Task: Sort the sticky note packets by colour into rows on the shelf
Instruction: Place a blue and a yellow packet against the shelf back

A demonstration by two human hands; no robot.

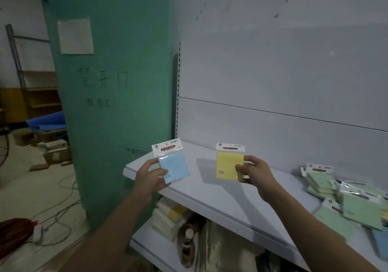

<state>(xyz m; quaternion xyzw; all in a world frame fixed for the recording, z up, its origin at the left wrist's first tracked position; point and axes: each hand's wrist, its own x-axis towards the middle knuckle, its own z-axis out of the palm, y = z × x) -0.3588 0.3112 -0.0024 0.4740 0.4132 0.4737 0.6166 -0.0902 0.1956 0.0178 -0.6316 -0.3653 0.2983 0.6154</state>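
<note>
Left hand (150,177) grips a blue packet (173,166), right hand (252,172) a yellow packet (230,165), both upright above the shelf (220,189), left nearer its end.

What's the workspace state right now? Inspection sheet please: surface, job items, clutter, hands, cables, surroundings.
Surface: white shelf, mostly bare at its left and middle; no sorted rows yet.
Job's things: blue packet and yellow packet, both held upright above the shelf; unsorted pile of mostly green packets at the shelf's right end.
Clutter: notebooks and bottles on the lower shelf.
Hands: left hand grips the blue packet; right hand grips the yellow packet.
Cables: loose cables on the floor at left.
Surroundings: green pillar with handwriting and a taped sheet; cardboard boxes on the floor.
</note>
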